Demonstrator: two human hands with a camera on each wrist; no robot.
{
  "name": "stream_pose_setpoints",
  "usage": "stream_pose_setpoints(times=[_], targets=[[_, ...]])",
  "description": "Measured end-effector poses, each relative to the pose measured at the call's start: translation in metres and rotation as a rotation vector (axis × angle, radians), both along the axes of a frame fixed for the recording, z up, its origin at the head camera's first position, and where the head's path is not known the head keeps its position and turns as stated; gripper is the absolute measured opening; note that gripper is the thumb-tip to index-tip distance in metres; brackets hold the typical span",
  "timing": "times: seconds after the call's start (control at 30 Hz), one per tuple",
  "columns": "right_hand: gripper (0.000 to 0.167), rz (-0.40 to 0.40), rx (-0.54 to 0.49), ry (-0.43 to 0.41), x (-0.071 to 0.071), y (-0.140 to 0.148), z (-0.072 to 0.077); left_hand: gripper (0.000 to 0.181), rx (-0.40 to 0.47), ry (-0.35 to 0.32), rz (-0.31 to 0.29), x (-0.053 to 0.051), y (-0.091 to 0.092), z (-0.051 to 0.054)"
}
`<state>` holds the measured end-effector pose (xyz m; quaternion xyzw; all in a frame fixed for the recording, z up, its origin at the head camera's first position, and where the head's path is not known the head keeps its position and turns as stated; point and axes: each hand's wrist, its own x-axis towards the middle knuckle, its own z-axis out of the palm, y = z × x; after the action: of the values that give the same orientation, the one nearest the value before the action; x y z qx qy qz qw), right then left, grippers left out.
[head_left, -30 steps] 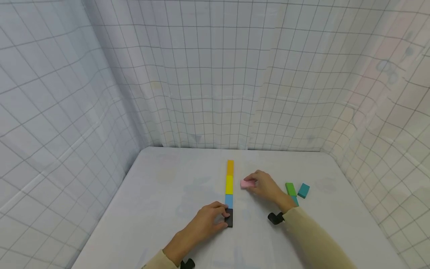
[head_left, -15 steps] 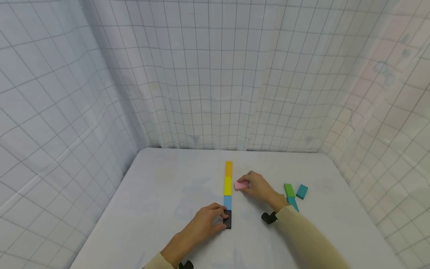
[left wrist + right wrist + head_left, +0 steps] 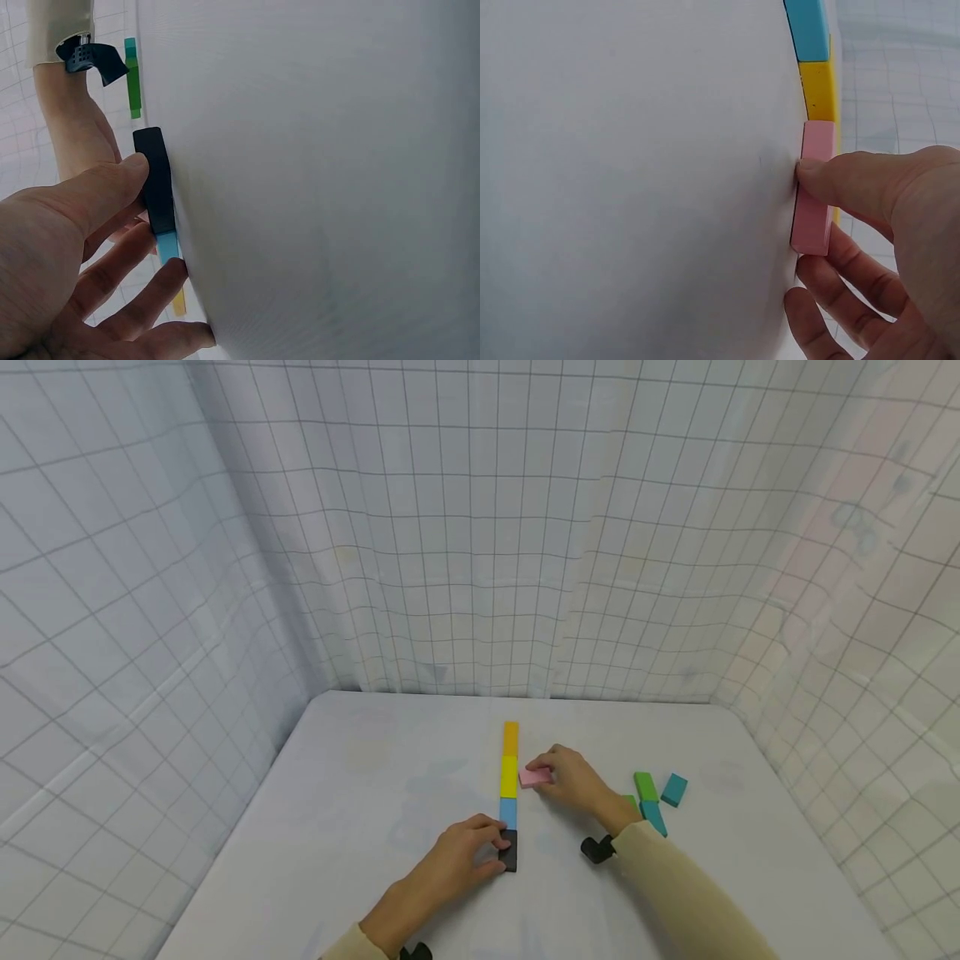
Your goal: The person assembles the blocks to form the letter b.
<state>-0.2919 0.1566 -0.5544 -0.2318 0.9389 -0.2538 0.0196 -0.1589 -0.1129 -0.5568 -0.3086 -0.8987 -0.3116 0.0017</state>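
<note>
Head: left hand (image 3: 457,856) pinches black rectangular block (image 3: 511,853), near end of a straight row: light-blue rectangular block (image 3: 508,814), yellow rectangular block (image 3: 509,777), orange rectangular block (image 3: 512,738). Right hand (image 3: 573,781) pinches pink rectangular block (image 3: 533,778), crosswise just right of yellow, contact unclear. Green blocks (image 3: 645,787), teal blocks (image 3: 674,790) farther right on white table (image 3: 360,827). Left wrist: thumb on black block, lower fingers spread. Right wrist: thumb on pink block's long side

Pink block (image 3: 534,778) between right fingers (image 3: 542,762)
</note>
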Motion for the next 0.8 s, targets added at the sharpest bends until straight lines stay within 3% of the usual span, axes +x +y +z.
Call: stream_pose_setpoints(times=[0.8], targets=[[0.033, -0.033, 0.006, 0.0, 0.0016, -0.0036, -0.0041, 0.019, 0.003, 0.028, -0.013, -0.0007, -0.0012, -0.0013]])
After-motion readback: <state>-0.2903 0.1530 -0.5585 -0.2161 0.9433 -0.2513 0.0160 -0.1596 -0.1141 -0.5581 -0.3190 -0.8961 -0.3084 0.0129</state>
